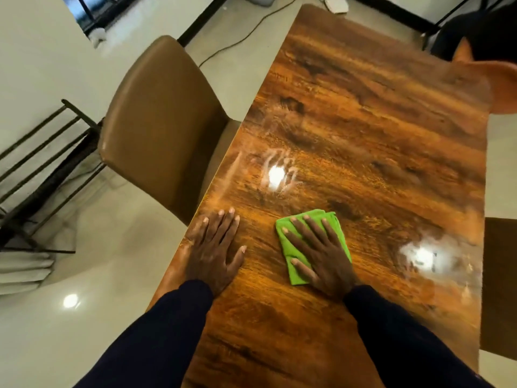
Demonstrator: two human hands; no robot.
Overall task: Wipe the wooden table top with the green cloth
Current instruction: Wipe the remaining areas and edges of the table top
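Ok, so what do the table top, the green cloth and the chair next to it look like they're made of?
Table top: wood or wood-look laminate, glossy; bold grain and knots, bright light reflections. Green cloth: soft matte fabric, possibly microfibre; folded and lying flat under the right hand. Chair: tan leather or leatherette, smooth with slight sheen over padding.

A tan padded chair is set on a pale glossy floor, with a black metal rack seen further left. A dark cable is trailed across the floor near a white box.
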